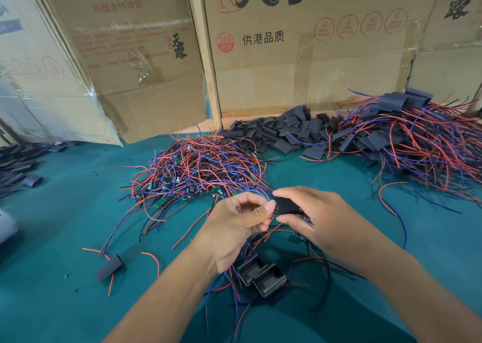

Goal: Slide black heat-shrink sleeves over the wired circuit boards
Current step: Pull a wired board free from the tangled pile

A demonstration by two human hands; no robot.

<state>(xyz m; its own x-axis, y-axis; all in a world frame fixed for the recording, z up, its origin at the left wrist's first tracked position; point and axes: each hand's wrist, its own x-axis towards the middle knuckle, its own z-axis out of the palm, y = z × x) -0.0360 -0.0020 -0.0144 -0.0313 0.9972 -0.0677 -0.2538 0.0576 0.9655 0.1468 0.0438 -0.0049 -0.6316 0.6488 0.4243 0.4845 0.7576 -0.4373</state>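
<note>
Above the green table, the right hand pinches a black sleeve lying crosswise, while the left hand pinches wires at its mouth.

Table covering: teal cloth, matt, felt-like, lower frame throughout. Backdrop boxes: brown corrugated cardboard, dull, printed; glossy clear tape strips and crinkled plastic film at upper left. Wooden post, pale, bare, centre top. Loose sleeves, upper centre: black, matt, flattened tubing. Wire heap, centre: red, blue, black insulation, smooth with slight sheen. Sleeve pinched between both hands: same matt black.
</note>
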